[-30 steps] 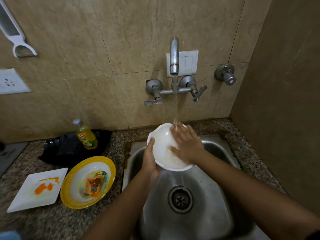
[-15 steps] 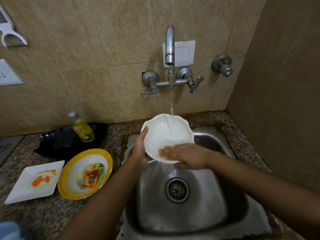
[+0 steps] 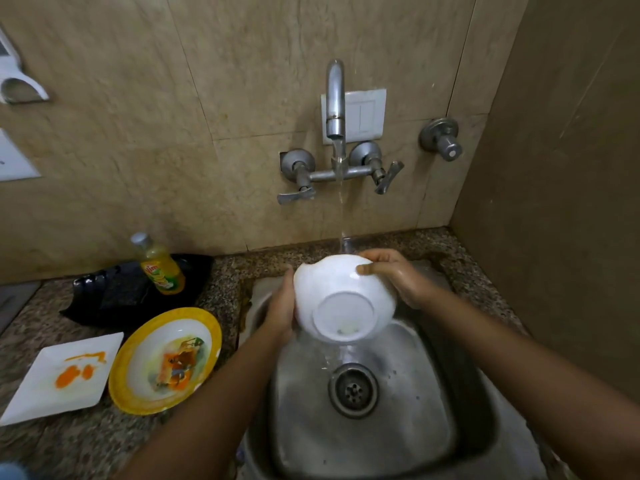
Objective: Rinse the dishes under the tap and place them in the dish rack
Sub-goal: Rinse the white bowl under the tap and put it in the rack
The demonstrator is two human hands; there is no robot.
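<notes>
— So, what are the hands doing?

— Both clamp the white bowl (image 3: 343,289). The left hand (image 3: 280,313) grips its left side, fingers out of sight behind it. The right hand (image 3: 394,275) pinches the far rim, thumb on the outer wall. The bowl is held above the sink (image 3: 415,393), turned so its base faces up and toward the camera.

— And the water?

— A stream (image 3: 341,209) from the tap (image 3: 335,98) lands on the far upper edge, just beside the right hand's fingers. It runs off the low side toward the drain (image 3: 353,389).

— How would you rinse it well?

— I'd turn the bowl slowly so the stream sweeps the whole outside, foot ring included; a small pale speck sits inside that ring. Wet glaze is likely slippery, so one hand should grip firmly while the other shifts.

— What else is around?

— On the counter (image 3: 69,445) to the left lie a yellow-rimmed plate (image 3: 211,327) with food scraps and a square white plate (image 3: 86,389) with orange smears, both apparently unrinsed. Behind them a soap bottle (image 3: 161,268) stands on or just in front of a black tray (image 3: 104,296).

— Anything in the way?

— Any path leftward passes over those plates and the bottle. Whether the black tray is the rack I cannot tell; no other rack shows.
</notes>
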